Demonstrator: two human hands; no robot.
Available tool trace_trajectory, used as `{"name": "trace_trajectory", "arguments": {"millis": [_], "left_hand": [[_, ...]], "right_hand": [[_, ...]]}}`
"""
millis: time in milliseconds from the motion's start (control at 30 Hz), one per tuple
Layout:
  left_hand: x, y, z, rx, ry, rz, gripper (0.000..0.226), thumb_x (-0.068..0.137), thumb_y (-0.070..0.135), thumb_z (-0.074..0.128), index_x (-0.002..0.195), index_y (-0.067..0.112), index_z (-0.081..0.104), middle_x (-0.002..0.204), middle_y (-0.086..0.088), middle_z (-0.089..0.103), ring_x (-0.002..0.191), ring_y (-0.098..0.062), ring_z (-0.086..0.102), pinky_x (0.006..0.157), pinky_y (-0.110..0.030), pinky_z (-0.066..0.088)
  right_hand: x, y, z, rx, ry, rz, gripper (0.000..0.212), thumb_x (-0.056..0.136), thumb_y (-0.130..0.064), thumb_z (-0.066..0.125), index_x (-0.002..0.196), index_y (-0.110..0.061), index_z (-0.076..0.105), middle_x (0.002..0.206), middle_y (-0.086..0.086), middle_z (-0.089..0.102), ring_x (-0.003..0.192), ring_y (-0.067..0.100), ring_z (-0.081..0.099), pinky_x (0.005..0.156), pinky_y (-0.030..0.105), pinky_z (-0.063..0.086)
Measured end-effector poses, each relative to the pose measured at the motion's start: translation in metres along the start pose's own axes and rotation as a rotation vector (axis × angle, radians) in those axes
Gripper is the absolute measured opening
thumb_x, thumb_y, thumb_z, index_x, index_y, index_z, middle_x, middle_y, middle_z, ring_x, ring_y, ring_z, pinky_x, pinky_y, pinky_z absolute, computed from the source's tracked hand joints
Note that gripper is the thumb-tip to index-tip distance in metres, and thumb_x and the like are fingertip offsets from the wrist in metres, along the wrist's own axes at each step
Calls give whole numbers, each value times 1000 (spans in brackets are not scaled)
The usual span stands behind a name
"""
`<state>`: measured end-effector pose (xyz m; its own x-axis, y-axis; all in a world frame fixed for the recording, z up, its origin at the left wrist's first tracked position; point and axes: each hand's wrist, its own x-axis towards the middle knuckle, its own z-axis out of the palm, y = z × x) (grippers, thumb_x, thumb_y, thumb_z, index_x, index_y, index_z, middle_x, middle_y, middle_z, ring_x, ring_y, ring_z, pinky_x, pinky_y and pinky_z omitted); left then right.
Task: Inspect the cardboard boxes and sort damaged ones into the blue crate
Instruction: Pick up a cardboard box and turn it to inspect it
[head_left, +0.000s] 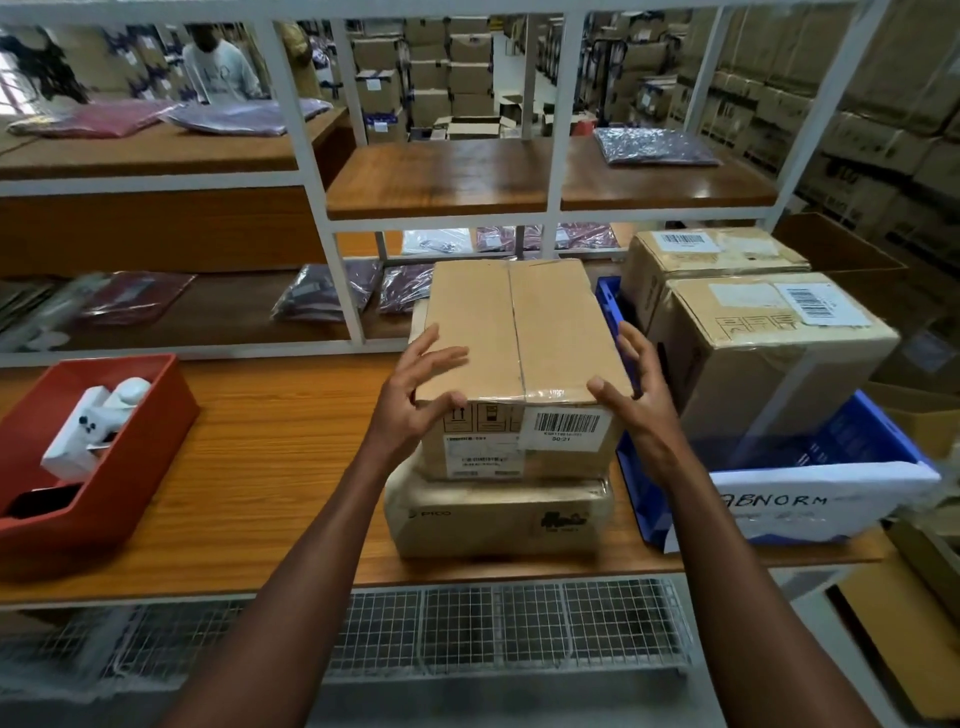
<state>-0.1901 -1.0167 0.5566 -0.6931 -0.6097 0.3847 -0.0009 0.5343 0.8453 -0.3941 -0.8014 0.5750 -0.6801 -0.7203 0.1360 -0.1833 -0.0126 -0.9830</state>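
Note:
A taped cardboard box with a barcode label on its front sits on top of a flatter box at the middle of the wooden table. My left hand touches its near left corner, fingers spread on top and thumb at the front edge. My right hand is at the near right corner, thumb on the top edge, fingers straight beside the box's side. The blue crate, with a white paper marked "ABNORM", stands to the right and holds two boxes.
A red bin with white devices stands at the table's left. A white shelf frame with bagged garments rises behind the table. Wire mesh runs below the front edge. A person stands far back left, and stacked cartons line the right.

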Motion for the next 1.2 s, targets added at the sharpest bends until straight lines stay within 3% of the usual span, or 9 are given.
{"name": "trace_trajectory", "arguments": {"millis": [133,267,400,500,600,700,800,933,1200], "left_hand": [[-12,-6,4,23,-30,-82,125,60,56,96,163,43,25,172,15,21,148,7,33,121,-43,32],[-9,-6,3,87,4,-113,96,61,55,95,144,51,48,166,8,39,154,-11,32,124,-51,34],[-6,-4,3,94,76,-93,82,64,58,92,137,50,53,159,9,48,152,-12,38,122,-49,38],[-3,8,5,60,144,-71,80,68,55,89,139,38,55,143,30,49,138,8,42,115,-37,40],[5,18,0,11,246,-60,79,73,61,88,139,39,51,143,22,52,136,-11,51,110,-50,51],[19,34,-9,6,253,-65,87,71,71,80,144,43,41,149,1,52,132,-24,57,98,-52,59],[30,46,-21,57,207,12,96,70,72,82,148,48,32,155,-3,48,136,-23,54,103,-52,56],[35,50,-37,63,49,36,126,58,67,92,157,45,16,156,-5,45,140,-19,52,112,-55,50],[31,50,-39,143,-137,140,179,40,61,102,156,44,-34,174,3,-17,163,-22,8,125,-67,24]], "right_hand": [[-16,18,13,-91,-1,98,136,57,-53,98,165,-40,16,171,-4,23,151,11,26,121,38,30],[-16,28,21,-151,136,89,117,72,-27,96,165,-24,24,167,1,32,139,5,28,111,25,27],[-13,21,26,-107,177,72,113,70,-43,96,162,-25,33,165,3,39,146,15,38,115,34,35],[-8,12,21,-89,190,10,108,63,-65,94,154,-35,44,149,1,57,135,21,57,105,51,55],[-5,-6,18,-64,180,-104,98,67,-45,96,150,-31,45,137,-3,63,123,17,65,90,39,63],[2,-23,19,-106,198,-177,92,67,-50,94,144,-33,46,131,-12,64,120,13,66,88,42,64],[10,-45,18,-141,241,-236,80,75,-46,91,142,-31,50,119,-24,65,109,-1,67,79,26,63],[24,-81,7,-225,303,-346,73,82,-44,88,144,-25,55,124,-12,61,106,-1,65,80,24,62],[46,-115,-4,-348,413,-440,75,74,-62,86,139,-32,65,126,-14,70,108,-1,66,85,34,62]]}}
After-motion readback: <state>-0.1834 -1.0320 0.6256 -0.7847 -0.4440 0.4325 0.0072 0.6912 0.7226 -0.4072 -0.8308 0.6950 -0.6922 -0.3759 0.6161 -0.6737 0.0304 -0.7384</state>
